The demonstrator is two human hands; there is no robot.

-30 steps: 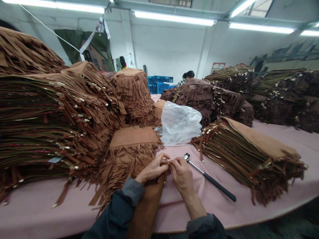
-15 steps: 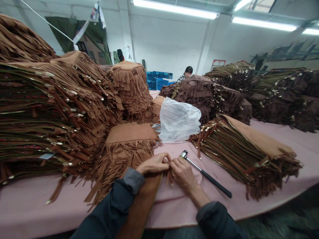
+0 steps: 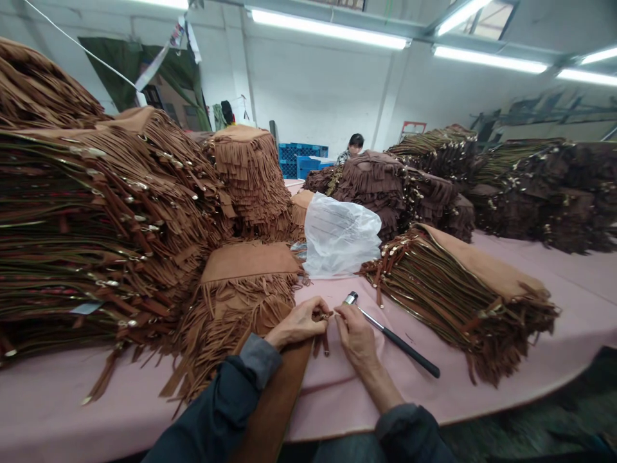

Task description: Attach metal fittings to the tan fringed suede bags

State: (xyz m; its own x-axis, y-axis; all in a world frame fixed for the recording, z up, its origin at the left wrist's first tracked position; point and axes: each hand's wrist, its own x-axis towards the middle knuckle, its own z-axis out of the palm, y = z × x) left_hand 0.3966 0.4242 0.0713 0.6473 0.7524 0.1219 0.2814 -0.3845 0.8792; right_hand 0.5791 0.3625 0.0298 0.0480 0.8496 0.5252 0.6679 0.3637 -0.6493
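Note:
My left hand [image 3: 301,321] is closed in a pinch on a narrow brown leather strap [image 3: 326,341] with a small metal fitting, its loose ends hanging down. Close by on the right, my right hand [image 3: 357,337] has thumb and forefinger together at the strap's end; anything between them is too small to make out. A brown suede panel [image 3: 272,399] lies under my left forearm and runs up to the left hand. Just beyond the right hand rests a hammer [image 3: 409,350], its metal head near the knuckles and its black handle pointing toward the lower right.
Pink cloth [image 3: 332,411] covers the table. Fringed brown suede pieces [image 3: 250,263] lie left of my hands, beside a tall stack [image 3: 120,212]. A white plastic bag [image 3: 340,235] stands ahead, and another fringed bundle [image 3: 463,296] lies right. A person [image 3: 355,145] is behind dark stacks.
My right hand has drawn slightly away from the left, showing a gap and the strap's metal fitting. The left hand keeps its pinch. The whole view has shifted slightly.

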